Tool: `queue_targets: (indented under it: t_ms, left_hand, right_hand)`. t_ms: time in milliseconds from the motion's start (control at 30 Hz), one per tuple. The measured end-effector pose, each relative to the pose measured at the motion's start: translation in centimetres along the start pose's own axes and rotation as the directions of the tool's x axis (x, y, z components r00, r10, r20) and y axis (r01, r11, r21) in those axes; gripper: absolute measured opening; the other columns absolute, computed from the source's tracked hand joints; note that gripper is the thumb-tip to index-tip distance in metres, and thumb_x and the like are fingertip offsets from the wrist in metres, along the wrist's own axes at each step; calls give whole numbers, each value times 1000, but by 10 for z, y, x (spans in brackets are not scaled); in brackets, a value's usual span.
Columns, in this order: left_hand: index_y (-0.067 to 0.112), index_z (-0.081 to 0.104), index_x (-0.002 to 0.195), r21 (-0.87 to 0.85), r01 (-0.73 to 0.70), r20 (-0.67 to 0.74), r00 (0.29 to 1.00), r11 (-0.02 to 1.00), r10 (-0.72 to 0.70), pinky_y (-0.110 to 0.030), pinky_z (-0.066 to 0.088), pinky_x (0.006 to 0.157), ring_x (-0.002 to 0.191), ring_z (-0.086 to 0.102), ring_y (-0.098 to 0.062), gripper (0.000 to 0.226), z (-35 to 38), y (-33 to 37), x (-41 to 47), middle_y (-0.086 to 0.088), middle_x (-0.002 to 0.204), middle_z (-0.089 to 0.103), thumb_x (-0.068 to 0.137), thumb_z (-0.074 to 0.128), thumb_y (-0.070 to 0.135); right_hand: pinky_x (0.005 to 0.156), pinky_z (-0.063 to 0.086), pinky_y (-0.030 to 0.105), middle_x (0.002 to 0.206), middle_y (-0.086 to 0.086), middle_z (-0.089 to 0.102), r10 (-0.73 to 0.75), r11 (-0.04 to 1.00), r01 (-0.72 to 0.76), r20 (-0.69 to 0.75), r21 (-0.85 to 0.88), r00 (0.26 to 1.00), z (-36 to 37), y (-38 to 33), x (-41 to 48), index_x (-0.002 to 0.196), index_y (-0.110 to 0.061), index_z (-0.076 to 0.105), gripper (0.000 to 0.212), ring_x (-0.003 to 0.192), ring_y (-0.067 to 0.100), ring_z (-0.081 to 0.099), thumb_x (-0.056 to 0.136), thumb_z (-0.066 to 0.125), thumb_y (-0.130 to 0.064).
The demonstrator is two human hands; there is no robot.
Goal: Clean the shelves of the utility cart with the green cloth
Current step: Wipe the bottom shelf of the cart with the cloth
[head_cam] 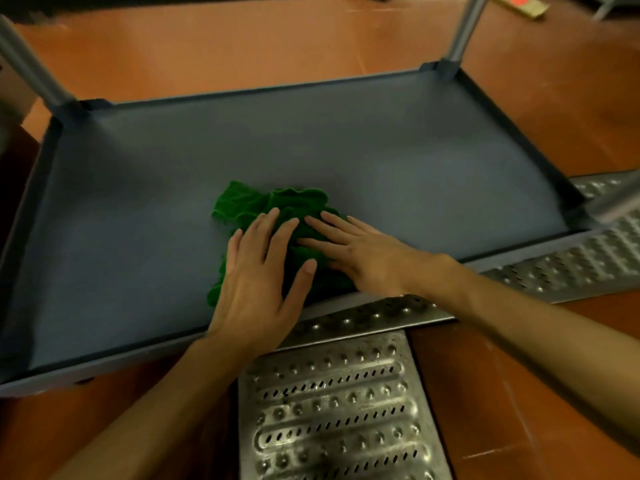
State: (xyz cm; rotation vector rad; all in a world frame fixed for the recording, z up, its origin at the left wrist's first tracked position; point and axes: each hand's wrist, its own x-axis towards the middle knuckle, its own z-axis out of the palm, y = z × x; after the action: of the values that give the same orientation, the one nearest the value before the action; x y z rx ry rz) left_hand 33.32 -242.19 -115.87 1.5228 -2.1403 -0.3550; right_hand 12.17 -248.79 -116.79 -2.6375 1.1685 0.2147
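A crumpled green cloth (pixel 249 204) lies on the grey-blue bottom shelf (pixel 381 161) of the utility cart, near the shelf's front rim. My left hand (pixel 258 275) lies flat on the cloth's left part with straight, spread fingers. My right hand (pixel 360 252) presses flat on the cloth's right part, its fingers pointing left and nearly touching the left hand's. Most of the cloth's near half is hidden under both palms.
Grey cart posts rise at the back left corner (pixel 31 67) and back right corner (pixel 462 36). Perforated metal drain grates (pixel 336 410) run along the orange tiled floor (pixel 519 393) under and in front of the cart. The shelf has a raised rim all round.
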Motion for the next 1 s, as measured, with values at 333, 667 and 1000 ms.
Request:
queue_targets:
  t_ms: [333,667,1000]
  left_hand:
    - [15,40,147,-15,-67,49,997,998,67,-55,22,120,150,23,-26,60,32,25,23,-10,159,31,101,28,52]
    - [15,43,145,-43,-49,53,997,998,51,-58,28,117,148,26,-28,59,39,19,16,-10,157,34,100,32,51]
    - [19,42,146,-115,28,65,998,993,-21,-58,27,118,149,21,-20,63,41,21,14,-4,158,34,98,29,58]
  right_hand:
    - [121,-12,42,163,-11,-17,274,959,-272,-11,80,962,-2,58,-64,155,-41,-1,61,150,13,-17,106,30,-22]
    - [122,-3,48,164,-6,-12,569,821,-566,-32,72,822,-8,114,-119,156,-38,0,68,152,16,-5,101,36,-20]
    - [117,23,49,165,11,0,917,399,-914,-44,72,397,-18,174,-145,157,-21,6,60,146,37,23,102,28,-29]
